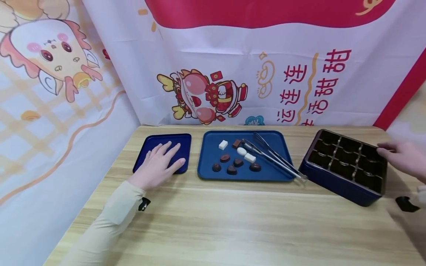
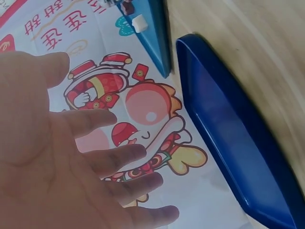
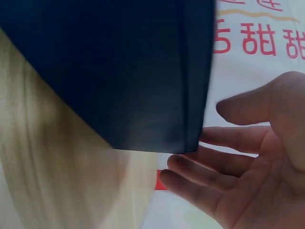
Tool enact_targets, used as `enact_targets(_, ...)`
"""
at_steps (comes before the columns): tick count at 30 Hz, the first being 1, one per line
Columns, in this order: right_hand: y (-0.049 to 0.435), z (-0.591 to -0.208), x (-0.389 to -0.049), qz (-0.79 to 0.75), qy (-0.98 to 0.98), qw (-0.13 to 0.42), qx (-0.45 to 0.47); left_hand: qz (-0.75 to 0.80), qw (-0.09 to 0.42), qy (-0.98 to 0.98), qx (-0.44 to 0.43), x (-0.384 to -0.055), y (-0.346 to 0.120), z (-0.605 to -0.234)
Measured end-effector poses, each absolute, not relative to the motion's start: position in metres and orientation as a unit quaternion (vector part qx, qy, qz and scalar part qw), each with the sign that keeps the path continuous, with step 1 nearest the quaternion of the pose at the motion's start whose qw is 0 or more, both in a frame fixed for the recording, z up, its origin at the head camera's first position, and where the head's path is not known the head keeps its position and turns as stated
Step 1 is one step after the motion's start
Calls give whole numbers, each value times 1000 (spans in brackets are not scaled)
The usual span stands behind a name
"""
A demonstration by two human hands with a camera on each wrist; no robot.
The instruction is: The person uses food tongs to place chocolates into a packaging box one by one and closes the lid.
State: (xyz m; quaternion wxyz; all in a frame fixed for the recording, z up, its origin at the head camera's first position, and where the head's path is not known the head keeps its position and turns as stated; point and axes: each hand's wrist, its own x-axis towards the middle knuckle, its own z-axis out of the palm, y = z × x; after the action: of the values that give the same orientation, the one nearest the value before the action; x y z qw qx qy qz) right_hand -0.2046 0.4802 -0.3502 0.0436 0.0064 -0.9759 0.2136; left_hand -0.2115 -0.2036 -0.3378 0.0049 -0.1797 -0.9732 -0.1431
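Head view: near wooden worktop's [image 1: 239, 221] edges, rectangular navy tray [image 1: 185, 152] under spread left hand [image 1: 155, 166], partitioned navy box [image 1: 332, 183] by relaxed right hand [image 1: 406, 157]

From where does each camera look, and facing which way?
Head: worn on the head, facing forward and down to small tray, large tray and box; left hand and right hand show.
Left wrist: worn there, facing small tray and printed cloth; left hand shows.
Right wrist: worn there, facing the box's side; right hand shows.
Head and left wrist share both trays.
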Motion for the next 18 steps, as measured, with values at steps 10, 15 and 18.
enact_targets(10, 485, -363, -201, 200, -974, 93, 41, -162, 13, -968, -190, -216, -183, -330)
enact_targets(15, 485, -366, -199, 201, -971, 116, 51, -165, 13, -967, -193, -220, -179, -328)
enact_targets(18, 483, -364, -199, 205, -971, 119, 45, -163, 14, -969, -186, -221, -182, -328)
